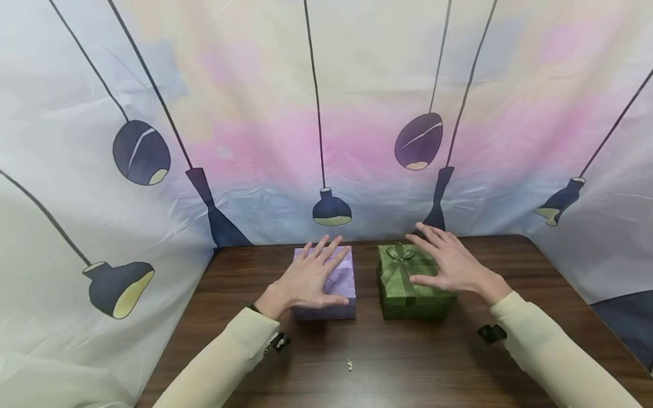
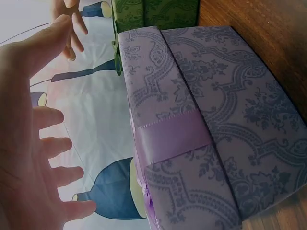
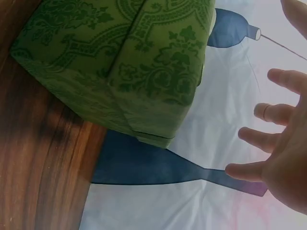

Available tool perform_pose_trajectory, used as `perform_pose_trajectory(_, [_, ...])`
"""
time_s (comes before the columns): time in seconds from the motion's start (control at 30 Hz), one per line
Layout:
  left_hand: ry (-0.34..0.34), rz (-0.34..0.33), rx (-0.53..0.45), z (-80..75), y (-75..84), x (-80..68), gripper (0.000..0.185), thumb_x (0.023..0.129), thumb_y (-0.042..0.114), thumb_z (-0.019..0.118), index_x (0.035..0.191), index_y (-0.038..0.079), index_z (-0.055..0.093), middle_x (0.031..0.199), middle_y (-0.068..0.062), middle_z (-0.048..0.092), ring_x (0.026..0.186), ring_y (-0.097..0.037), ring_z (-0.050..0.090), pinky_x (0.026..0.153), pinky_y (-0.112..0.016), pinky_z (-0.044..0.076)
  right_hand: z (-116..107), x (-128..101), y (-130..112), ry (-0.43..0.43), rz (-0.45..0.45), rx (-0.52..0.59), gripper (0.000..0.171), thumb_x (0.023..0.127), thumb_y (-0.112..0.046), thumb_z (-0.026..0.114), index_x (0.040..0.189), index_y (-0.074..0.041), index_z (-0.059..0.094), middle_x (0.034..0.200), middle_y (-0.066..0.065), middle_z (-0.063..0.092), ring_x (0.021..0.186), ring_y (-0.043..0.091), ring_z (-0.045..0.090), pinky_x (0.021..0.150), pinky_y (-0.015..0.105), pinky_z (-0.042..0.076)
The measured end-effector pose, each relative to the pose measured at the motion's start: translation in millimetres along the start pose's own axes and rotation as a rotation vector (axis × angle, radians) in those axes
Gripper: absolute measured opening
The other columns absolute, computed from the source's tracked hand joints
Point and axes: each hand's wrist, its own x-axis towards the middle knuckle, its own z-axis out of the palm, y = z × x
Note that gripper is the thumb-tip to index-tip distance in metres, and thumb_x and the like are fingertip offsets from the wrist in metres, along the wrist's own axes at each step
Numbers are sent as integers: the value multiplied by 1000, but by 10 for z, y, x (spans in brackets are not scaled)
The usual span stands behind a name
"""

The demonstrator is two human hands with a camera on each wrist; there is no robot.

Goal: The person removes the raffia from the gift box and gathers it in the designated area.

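Note:
Two lidded gift boxes stand side by side on the table. My left hand hovers over the lavender gift box, fingers spread, and hides much of its lid. In the left wrist view, a gap shows between that hand and the box, whose lid carries a purple ribbon. Above the right part of the green gift box is my right hand, its fingers also spread. A green bow sits on that lid. The right wrist view shows this hand apart from the box.
A small pale scrap lies on the dark wooden table, nearer than the boxes. Behind and around the table hangs a cloth printed with pendant lamps. Black straps with small dark devices are at both wrists.

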Motion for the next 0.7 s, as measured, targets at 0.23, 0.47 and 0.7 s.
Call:
perform_pose_trajectory(0.23, [11, 21, 6, 14, 41, 29, 106, 78, 81, 49, 157, 19, 16, 165, -5, 10, 149, -33, 16, 114, -61, 25, 8, -51, 45, -11, 31, 60, 90, 78, -60, 71, 151, -22, 36, 158, 18, 27, 138, 43, 33, 105, 65, 30])
perform_pose_trajectory(0.47, [-7, -3, -20, 16, 62, 55, 107, 77, 81, 49, 158, 22, 11, 165, -3, 8, 149, -33, 14, 114, -58, 26, 28, -102, 87, -23, 69, 79, 90, 78, -59, 72, 150, -18, 37, 158, 20, 27, 136, 46, 34, 105, 64, 31])
perform_pose_trajectory(0.7, [-14, -14, -17, 28, 55, 68, 106, 78, 82, 48, 158, 22, 11, 165, -3, 8, 150, -32, 14, 116, -55, 25, 40, -132, 135, -20, 77, 102, 88, 79, -54, 73, 149, -14, 39, 157, 21, 27, 136, 47, 34, 105, 65, 30])
